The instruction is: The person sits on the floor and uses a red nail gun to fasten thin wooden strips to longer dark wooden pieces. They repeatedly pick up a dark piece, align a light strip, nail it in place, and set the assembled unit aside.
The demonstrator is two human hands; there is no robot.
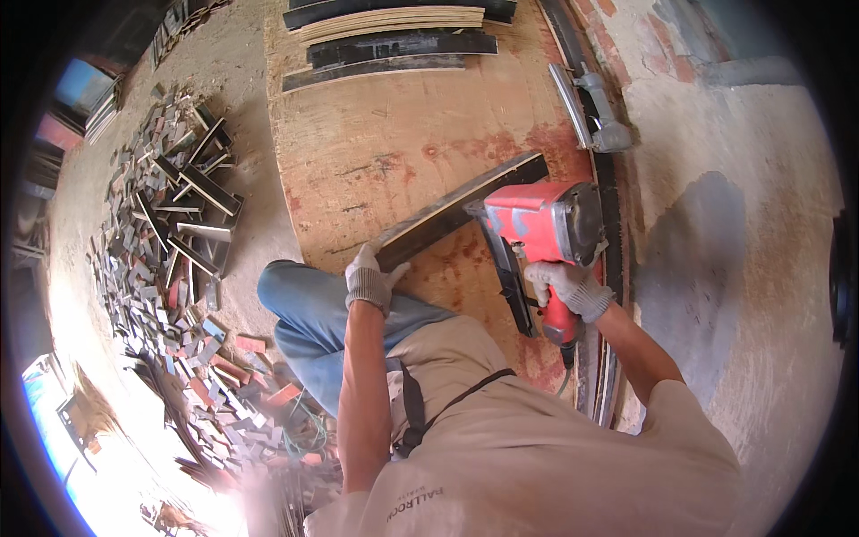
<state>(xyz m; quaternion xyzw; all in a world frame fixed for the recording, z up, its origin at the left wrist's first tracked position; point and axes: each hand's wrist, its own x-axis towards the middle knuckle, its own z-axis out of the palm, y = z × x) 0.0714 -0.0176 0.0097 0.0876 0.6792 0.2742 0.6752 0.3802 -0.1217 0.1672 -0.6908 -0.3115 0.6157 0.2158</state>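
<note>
My left hand [372, 279], in a pale knit glove, grips the near end of a dark-faced wooden strip [447, 215]. The strip slants away to the right across the plywood board, with a pale edge along it. My right hand [571, 288], gloved too, is wrapped round the handle of a red nail gun [537, 219]. The gun's nose points left, close to the strip's far half; whether it touches cannot be made out. A black magazine [512, 286] slopes down from the nose, toward my lap.
Several dark and pale strips [394, 45] lie stacked on the plywood board's [358, 134] far end. A grey nail gun [604, 112] rests at the right edge, by the wall [716, 161]. A heap of wood offcuts [170, 224] covers the floor at left.
</note>
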